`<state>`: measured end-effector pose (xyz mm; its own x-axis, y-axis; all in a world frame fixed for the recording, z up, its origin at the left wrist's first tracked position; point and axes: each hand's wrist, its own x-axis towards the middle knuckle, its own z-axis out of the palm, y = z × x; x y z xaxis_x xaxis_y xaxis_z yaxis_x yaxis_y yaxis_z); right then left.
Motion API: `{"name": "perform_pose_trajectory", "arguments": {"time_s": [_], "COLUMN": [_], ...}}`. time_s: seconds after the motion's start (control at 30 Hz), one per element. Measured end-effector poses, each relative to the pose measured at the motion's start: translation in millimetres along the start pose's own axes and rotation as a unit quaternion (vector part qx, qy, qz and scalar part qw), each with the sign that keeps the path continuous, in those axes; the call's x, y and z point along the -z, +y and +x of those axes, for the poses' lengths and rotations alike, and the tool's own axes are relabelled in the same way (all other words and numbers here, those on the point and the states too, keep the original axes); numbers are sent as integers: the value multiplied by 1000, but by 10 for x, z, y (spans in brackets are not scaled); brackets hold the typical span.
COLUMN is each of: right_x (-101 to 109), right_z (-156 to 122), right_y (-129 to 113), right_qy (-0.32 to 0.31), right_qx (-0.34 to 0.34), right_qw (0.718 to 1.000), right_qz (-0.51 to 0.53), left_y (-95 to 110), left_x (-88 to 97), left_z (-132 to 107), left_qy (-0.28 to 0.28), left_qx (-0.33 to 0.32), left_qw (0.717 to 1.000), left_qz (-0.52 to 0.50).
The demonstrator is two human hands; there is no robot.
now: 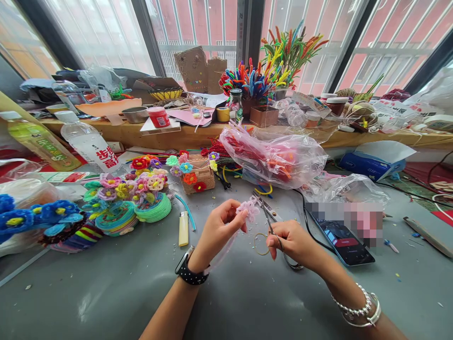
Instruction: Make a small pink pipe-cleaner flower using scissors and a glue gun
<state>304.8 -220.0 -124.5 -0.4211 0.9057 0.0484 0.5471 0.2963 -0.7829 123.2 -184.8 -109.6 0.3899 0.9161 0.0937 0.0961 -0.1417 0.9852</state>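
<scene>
My left hand (226,219) pinches a pale pink fuzzy flower (248,210) between thumb and fingertips. A thin pale pink strip (226,250) trails below that hand toward the wrist. In my right hand (292,241) are scissors (268,218), their blades pointing up and left beside the flower's right edge. I cannot tell whether the blades touch it. Between the hands, on the grey table, is a thin yellowish ring (261,243). A pale yellow lighter (183,229) and a short blue strip (186,212) lie left of my left hand.
Colourful fuzzy flowers (141,184) and coiled round pieces (154,207) crowd the left. A small woven basket (198,174) and a pink plastic bag (276,158) stand behind my hands. A phone (341,236) lies right. Bottles (88,141) stand at the back left.
</scene>
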Motion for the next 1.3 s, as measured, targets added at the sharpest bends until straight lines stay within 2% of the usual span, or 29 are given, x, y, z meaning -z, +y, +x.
{"name": "perform_pose_trajectory", "arguments": {"time_s": [0.23, 0.4, 0.73, 1.03, 1.3], "right_x": [-78, -130, -153, -160, -167], "right_z": [-20, -8, 0, 9, 3], "right_y": [-57, -87, -119, -69, -15], "right_qy": [1, 43, 44, 73, 111], "right_qx": [-11, -67, -88, -58, -30], "right_qw": [998, 987, 979, 972, 973], "right_qz": [-62, -139, -179, -215, -202], "left_y": [-24, -45, -49, -45, -45], "left_x": [-26, -59, -56, -80, -42], "left_z": [-5, -7, -4, 4, 8], "left_qy": [3, 1, -13, -24, -3], "left_qx": [8, 5, 11, 16, -3], "left_qw": [999, 999, 999, 997, 998], "left_qz": [-39, -39, -48, -66, -62]}}
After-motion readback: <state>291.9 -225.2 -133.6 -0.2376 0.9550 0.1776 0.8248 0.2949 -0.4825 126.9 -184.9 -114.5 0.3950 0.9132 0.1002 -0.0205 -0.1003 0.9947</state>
